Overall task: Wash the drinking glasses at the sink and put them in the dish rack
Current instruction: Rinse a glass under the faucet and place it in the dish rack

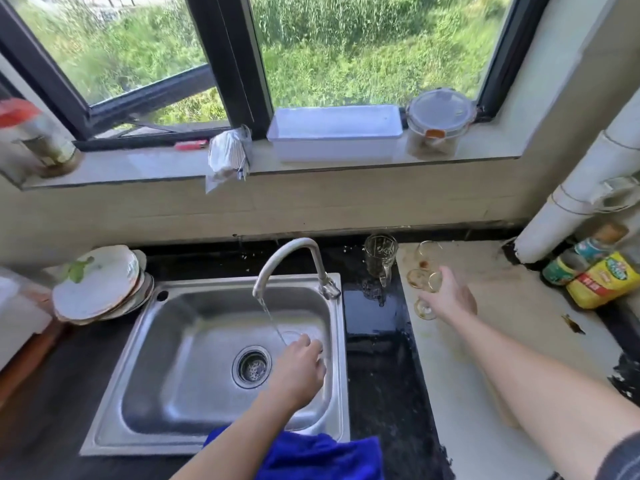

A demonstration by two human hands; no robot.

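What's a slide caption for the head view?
Left hand holds a clear glass under the running faucet in the sink; right hand reaches for the gold-rimmed glasses on the counter.

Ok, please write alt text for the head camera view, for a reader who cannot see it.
A person's left hand holds a clear glass under water running from the tap into a steel sink. The right hand is at a group of gold-rimmed glasses on the pale counter to the right; stacked plates sit left of the sink.
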